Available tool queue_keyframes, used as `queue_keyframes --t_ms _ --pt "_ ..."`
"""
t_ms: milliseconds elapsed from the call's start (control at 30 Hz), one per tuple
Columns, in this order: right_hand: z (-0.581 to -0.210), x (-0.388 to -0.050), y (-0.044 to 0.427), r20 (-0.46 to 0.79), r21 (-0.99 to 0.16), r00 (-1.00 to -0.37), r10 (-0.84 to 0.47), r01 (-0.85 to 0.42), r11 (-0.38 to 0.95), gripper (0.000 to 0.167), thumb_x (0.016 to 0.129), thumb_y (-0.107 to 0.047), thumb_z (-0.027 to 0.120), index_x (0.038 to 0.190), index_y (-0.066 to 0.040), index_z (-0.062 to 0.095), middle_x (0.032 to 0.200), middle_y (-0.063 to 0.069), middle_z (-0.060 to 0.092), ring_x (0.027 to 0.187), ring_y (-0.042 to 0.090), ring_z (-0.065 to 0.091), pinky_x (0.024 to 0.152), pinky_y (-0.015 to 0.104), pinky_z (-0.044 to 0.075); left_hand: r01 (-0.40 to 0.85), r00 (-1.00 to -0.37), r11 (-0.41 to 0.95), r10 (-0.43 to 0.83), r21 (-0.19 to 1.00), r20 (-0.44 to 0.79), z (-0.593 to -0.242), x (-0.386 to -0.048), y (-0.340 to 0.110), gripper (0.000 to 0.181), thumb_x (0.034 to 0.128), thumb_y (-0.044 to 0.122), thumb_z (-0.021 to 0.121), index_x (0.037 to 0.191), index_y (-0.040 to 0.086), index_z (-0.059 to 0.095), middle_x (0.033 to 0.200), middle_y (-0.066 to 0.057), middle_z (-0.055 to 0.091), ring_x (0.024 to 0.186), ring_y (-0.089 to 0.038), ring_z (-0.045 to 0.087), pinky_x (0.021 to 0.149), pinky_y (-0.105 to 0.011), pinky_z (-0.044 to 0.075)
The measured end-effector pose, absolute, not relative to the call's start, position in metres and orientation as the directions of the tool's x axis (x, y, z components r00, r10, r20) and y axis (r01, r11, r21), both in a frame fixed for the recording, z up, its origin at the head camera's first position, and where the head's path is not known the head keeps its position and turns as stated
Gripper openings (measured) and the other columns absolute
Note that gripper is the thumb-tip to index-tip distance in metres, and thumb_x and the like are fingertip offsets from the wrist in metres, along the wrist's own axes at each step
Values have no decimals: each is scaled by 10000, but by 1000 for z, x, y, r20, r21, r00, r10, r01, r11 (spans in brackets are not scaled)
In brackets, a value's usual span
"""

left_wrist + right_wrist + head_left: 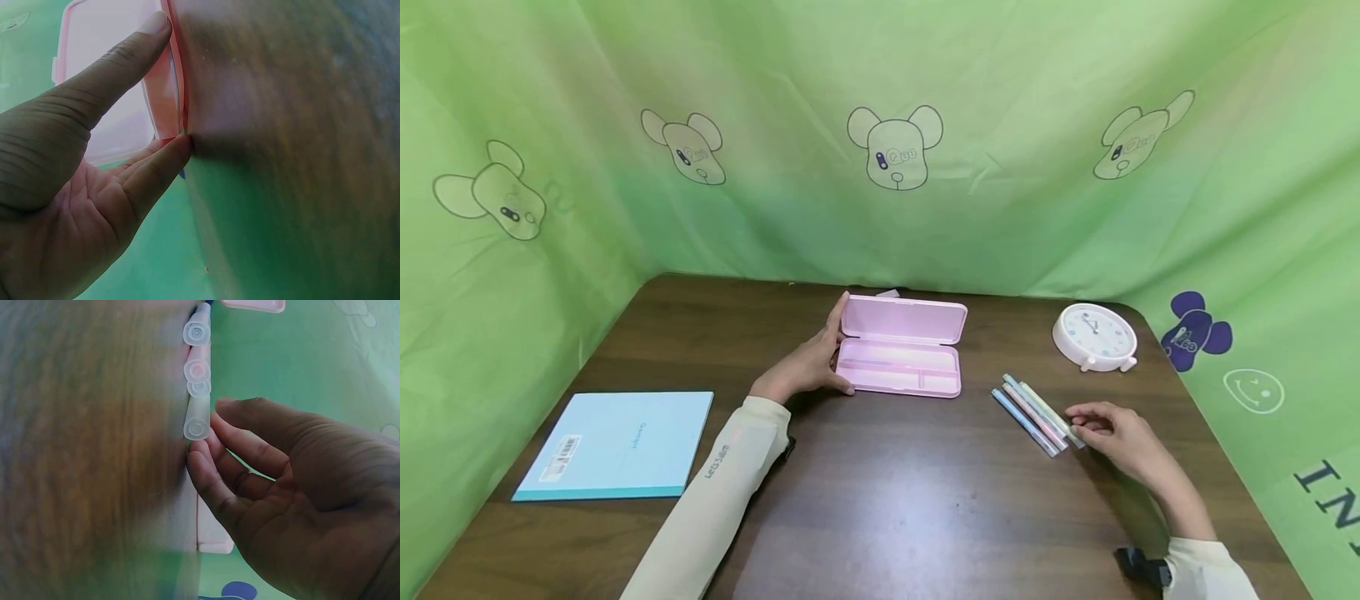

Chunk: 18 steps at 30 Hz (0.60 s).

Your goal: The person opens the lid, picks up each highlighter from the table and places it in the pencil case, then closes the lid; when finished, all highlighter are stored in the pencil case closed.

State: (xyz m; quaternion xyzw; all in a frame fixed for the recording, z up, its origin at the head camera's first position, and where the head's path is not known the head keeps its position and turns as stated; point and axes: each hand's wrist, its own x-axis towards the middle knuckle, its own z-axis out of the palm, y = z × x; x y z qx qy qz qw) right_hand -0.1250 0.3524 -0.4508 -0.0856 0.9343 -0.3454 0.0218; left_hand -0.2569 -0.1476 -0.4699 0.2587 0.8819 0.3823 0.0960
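Note:
A pink pencil case (897, 390) lies with its lid raised at the back middle of the table; its compartments look bare. My left hand (805, 363) holds the case's left end, thumb at the front corner and fingers reaching behind the lid. In the left wrist view the thumb (119, 65) lies along the case's side. Several pastel pens lie side by side to the right, among them a yellow pen (1042, 403) and a blue pen (1024, 422). My right hand (1116, 437) is at the yellow pen's near end, fingertips beside it, thumb apart from the fingers in the right wrist view.
A white round clock (1094, 337) lies face up at the back right. On the left is a light blue notebook (617, 442) with a barcode label. Green printed cloth (790, 225) hangs round the back and sides of the brown table (880, 508).

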Motion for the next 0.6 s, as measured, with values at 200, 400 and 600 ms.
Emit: queue_keyframes --t_ms 200,400,600 --pt "-450 -125 352 -15 -660 -985 -174 -121 741 227 946 44 776 1152 129 733 968 124 757 808 -16 624 703 222 565 394 -849 582 526 711 40 -477 -262 -146 1650 716 229 1057 1691 335 -270 1562 -294 453 1381 -363 524 1100 -514 473" --pt "-450 -127 352 -23 -620 -987 -156 -108 777 187 948 54 759 1126 108 740 927 75 734 792 23 607 690 231 547 369 -862 582 506 725 33 -489 -270 -149 1694 688 238 1072 1663 429 -300 1602 -259 427 1401 -339 506 1102 -543 468" --pt "-451 -126 352 -10 -609 -989 -145 -109 786 150 952 54 748 1099 82 755 912 66 732 781 16 601 686 231 539 376 -854 597 520 709 14 -467 -255 -145 1598 762 225 1031 1692 342 -264 1529 -322 465 1379 -385 523 1106 -528 471"
